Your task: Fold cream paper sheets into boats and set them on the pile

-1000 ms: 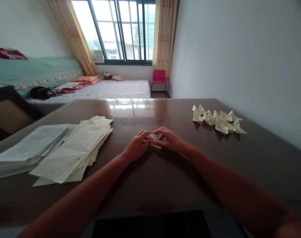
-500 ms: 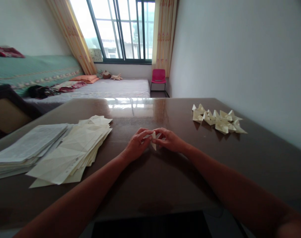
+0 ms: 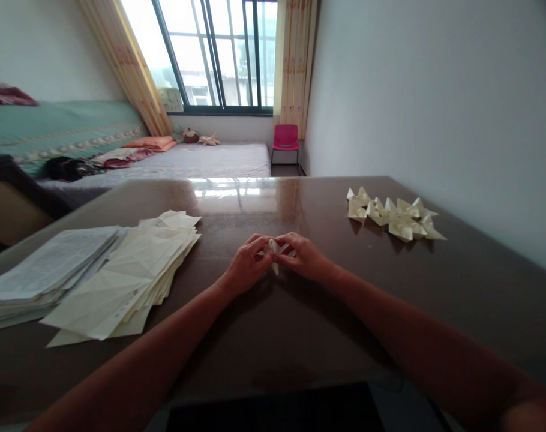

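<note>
Most of the lower frame is filled by a glossy brown rectangular table (image 3: 273, 336). Behind it, at the upper left, a wide bed (image 3: 228, 159) covered with a pale lilac sheet is seen, backed by a dark-framed glass window (image 3: 203, 60) at the top. The window is flanked by patterned yellow-orange curtains (image 3: 124, 60), and a bright pink chair (image 3: 285, 138) is placed below its right end. Orange folded bedding (image 3: 151, 144) is laid on the bed.

On the table's left side, a thick stack of grey-white printed sheets (image 3: 52, 264) is overlapped by a looser stack of creased cream paper sheets (image 3: 124, 270). At the right of the frame, pointed cream folded-paper shapes (image 3: 403, 228) are grouped close together.

At the centre of the frame, the left hand (image 3: 250, 259) and the right hand (image 3: 303, 255) are brought together, and between their pinched fingertips a small pointed cream paper piece (image 3: 275, 247) is gripped by both, its narrow tip directed downward; whether the table is touched by it cannot be told
</note>
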A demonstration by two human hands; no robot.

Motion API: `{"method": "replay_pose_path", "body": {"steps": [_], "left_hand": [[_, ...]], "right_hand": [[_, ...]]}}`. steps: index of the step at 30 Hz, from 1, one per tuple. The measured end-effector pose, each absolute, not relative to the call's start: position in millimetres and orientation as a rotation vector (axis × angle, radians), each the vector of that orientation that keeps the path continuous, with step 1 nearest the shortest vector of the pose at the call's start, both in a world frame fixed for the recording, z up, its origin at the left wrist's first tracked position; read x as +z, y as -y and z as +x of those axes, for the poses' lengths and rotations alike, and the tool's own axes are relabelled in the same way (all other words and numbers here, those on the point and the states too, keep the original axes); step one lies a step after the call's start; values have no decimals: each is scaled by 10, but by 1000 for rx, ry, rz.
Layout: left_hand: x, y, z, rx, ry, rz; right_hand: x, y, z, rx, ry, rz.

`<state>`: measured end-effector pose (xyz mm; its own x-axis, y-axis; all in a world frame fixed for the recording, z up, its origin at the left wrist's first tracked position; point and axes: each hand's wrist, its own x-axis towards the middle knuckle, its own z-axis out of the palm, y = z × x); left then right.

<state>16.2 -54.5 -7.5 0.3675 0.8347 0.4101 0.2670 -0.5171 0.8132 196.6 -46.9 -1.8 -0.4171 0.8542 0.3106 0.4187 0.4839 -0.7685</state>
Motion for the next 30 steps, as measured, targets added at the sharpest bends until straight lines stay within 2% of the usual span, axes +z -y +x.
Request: {"method": "replay_pose_path", "body": {"steps": [15,19,24,30], "left_hand": [[-22,564,147,1117,-949,1907],[-27,580,179,1126,-967,1927],[-52,594,265,1124,-1029,1990],[-82,580,268,1100,-994,2050]], "right_hand": [[36,495,1960,907,2006,-1027],[11,511,1924,803,2058,-1028],[-66,546,1836,449,2116,-1060],[-49,561,1837,378,2183,-1089]]}}
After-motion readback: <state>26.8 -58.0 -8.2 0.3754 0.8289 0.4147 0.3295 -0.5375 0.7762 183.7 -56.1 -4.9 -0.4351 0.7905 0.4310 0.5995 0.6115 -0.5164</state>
